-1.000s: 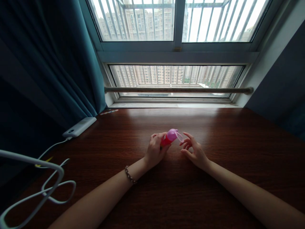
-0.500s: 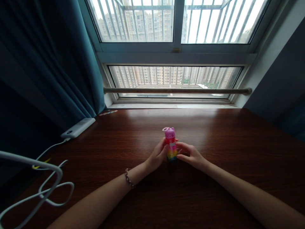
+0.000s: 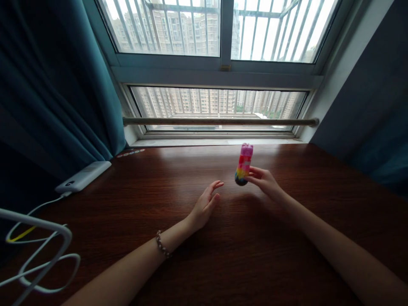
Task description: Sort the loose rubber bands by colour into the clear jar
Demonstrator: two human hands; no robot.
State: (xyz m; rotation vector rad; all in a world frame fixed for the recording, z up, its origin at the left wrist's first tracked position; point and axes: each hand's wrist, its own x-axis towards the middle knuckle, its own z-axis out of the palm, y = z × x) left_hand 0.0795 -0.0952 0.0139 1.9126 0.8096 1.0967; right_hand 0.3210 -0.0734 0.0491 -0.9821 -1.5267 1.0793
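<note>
A small bottle (image 3: 244, 164) with a pink cap and red, pink, yellow and dark blue bands is held up over the brown wooden table (image 3: 178, 170), tilted a little to the right at its top. My right hand (image 3: 264, 180) grips it near its lower part, with thumb and fingers at its right side. To the left and nearer to me, my left hand (image 3: 205, 206) is apart from the bottle, fingers stretched out and holding nothing. A braided bracelet (image 3: 162, 245) circles the left wrist.
A white power bank (image 3: 83, 176) lies at the table's left edge, with a white cable (image 3: 47, 208) running from it. Thick white cable loops (image 3: 63, 255) cover the near left. Behind the table are a blue curtain (image 3: 95, 106) and a barred window (image 3: 219, 121).
My right hand has lifted the bottle up and away, towards the window. My left hand has let go of it and drawn back to the left. The view has shifted slightly.
</note>
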